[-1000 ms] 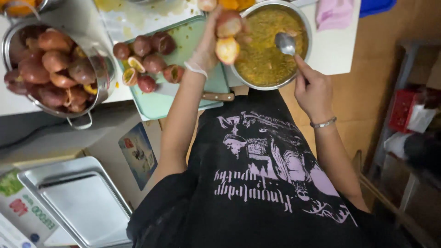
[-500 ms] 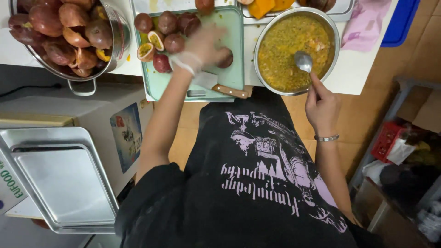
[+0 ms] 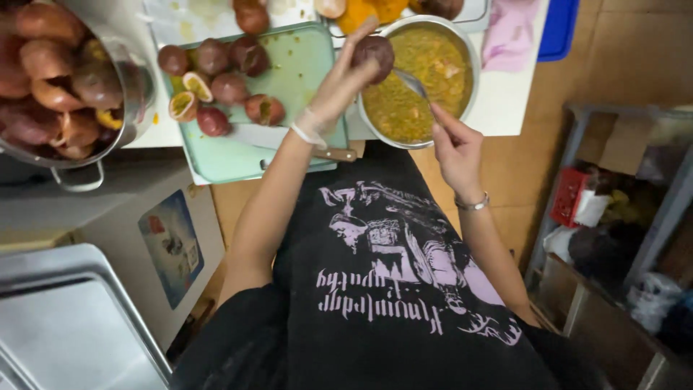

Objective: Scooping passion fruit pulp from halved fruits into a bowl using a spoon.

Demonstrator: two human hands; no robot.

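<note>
My left hand [image 3: 339,87], in a thin clear glove, holds a dark purple passion fruit half [image 3: 374,52] over the near left rim of a metal bowl [image 3: 473,68] filled with yellow pulp. My right hand [image 3: 453,141] grips a metal spoon [image 3: 410,81], whose tip sits right beside the fruit, above the pulp. Whole and halved passion fruits [image 3: 216,87] lie on a pale green cutting board [image 3: 303,68] to the left of the bowl. A knife [image 3: 289,141] with a wooden handle rests on the board's near edge, under my left wrist.
A big metal pot [image 3: 133,94] full of passion fruits stands at the far left. A metal tray [image 3: 65,318] sits low at the left. A pink cloth [image 3: 509,32] and a blue item [image 3: 559,29] lie beyond the bowl. Cluttered shelves [image 3: 613,202] stand at the right.
My left hand has moved from the cutting board to the bowl's rim with a passion fruit half in it. My right hand has brought the spoon up to that fruit.
</note>
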